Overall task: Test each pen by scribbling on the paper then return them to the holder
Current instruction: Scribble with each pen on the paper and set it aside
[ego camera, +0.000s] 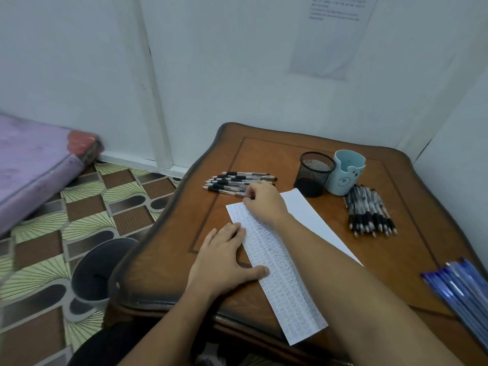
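Note:
A long white paper, covered in scribbles on its left strip, lies across the brown wooden table. My left hand presses flat on the paper's left edge. My right hand reaches over the paper's far end to a row of black-grip pens, its fingertips pinching the end of the nearest one. A black mesh holder and a light blue bear holder stand at the back. A second bunch of black-grip pens lies in front of the blue holder.
A pile of blue pens lies at the table's right edge. White walls close off the back and the right side. On the patterned floor to the left are a dark bin and a purple mattress.

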The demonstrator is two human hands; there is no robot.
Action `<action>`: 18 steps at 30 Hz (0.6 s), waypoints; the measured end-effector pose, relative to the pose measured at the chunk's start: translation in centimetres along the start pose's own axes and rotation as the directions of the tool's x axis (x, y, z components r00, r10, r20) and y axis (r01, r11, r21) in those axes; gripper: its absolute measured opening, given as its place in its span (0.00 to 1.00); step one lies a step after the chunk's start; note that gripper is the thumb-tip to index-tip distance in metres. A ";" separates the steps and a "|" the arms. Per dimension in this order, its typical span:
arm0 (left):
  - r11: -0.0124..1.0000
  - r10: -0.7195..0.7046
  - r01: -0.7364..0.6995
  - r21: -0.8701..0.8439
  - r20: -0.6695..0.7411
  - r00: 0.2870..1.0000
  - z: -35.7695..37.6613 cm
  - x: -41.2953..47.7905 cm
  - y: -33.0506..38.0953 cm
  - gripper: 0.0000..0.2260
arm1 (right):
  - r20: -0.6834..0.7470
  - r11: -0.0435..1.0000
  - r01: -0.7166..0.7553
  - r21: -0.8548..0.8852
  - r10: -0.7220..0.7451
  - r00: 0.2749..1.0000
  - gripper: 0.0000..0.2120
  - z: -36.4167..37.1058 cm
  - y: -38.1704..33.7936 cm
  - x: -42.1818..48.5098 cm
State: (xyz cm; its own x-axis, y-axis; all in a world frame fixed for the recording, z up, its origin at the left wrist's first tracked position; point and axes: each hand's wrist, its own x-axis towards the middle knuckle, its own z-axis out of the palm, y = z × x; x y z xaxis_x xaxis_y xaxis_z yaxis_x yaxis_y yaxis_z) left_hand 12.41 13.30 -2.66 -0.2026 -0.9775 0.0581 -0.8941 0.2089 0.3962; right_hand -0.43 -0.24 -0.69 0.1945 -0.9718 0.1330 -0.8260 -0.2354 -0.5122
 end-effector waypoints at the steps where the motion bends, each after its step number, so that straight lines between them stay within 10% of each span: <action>1: 1.000 0.001 -0.001 0.001 0.001 1.000 0.0 0.0 0.0 0.47 | 0.012 1.000 -0.011 -0.021 0.011 1.000 0.02 -0.1 0.0 0.1; 8: 1.000 0.005 -0.005 0.005 0.001 1.000 -0.1 -0.1 -0.1 0.47 | 0.036 0.951 -0.052 0.304 0.043 0.998 0.05 -2.9 0.8 -1.0; 14: 1.000 -0.005 0.004 0.011 0.029 1.000 0.0 0.0 -0.5 0.48 | 0.077 0.227 -0.138 0.964 0.259 0.963 0.03 -9.0 2.2 -5.7; 18: 1.000 -0.011 0.010 0.007 0.034 0.999 0.0 0.0 -0.3 0.51 | 0.068 0.080 -0.096 0.992 0.302 0.951 0.08 -10.6 3.3 -9.1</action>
State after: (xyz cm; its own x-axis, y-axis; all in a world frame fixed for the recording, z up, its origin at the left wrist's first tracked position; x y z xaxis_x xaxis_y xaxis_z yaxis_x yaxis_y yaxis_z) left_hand 12.70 13.24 -2.83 -0.2066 -0.9782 0.0225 -0.8989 0.1988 0.3904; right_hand -10.53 7.94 5.44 -0.0287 -0.9959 -0.0855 0.4400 0.0642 -0.8957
